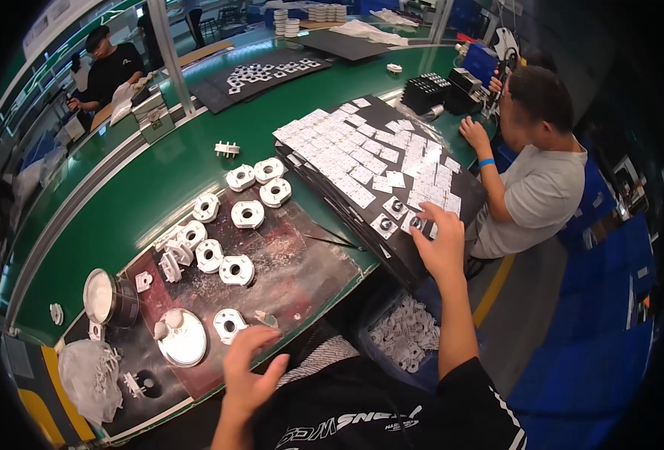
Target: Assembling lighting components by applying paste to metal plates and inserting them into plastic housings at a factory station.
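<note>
My right hand point(438, 241) reaches out to a stack of black trays point(422, 266) covered with small white square parts point(362, 161); its fingertips rest on one near the tray's front edge. My left hand point(248, 367) hovers with fingers spread over the near edge of a dark worn mat point(302, 262), right beside a white ring-shaped plastic part point(229, 325). It holds nothing. Several more white ring-shaped parts point(247, 214) lie scattered across the mat.
A round metal tin point(107, 298) and a shiny lid point(183, 339) sit at the mat's left. A blue bin of white parts point(405, 341) stands below the bench edge. A seated person in a light shirt point(534, 187) works at right; another person point(111, 67) is far left.
</note>
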Motion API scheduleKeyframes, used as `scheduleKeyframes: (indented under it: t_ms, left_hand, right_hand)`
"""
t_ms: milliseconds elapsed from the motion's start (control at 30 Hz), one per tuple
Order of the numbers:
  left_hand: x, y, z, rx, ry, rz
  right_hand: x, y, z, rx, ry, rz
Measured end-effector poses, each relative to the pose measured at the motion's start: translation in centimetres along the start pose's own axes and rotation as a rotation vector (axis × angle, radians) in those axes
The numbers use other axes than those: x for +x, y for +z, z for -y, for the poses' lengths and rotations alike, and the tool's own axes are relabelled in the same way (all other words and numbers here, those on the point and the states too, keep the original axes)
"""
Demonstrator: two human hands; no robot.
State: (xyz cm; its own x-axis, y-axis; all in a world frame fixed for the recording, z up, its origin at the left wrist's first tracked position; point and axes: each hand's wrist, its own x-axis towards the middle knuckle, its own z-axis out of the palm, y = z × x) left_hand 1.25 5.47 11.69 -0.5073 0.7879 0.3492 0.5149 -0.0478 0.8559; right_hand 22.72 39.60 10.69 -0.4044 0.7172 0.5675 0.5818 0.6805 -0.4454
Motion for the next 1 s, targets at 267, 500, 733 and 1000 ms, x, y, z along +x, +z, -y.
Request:
scheduleKeyframes:
  t_ms: [267,500,733,1000]
  left_hand:
    - [-1.0,4.4,0.8,-0.469,-0.344,0.108]
    - [-4.3,3.0,3.1,-1.022,-0.489,-0.114]
    - [-4.6,2.2,3.5,-1.389,-0.546,-0.130]
    - [-4.7,1.8,4.7,-1.460,-0.523,-0.081]
  right_hand:
    - [-5.9,-1.1,16.1,0.551,-0.509,0.345]
    - [-7.3,2.6,19.1,0.788,-0.552,0.347]
    - [-9.5,7.5,19.4,1.030,-0.353,0.706]
    - [-10.4,9.9,20.1,1.282,-0.260,0.776]
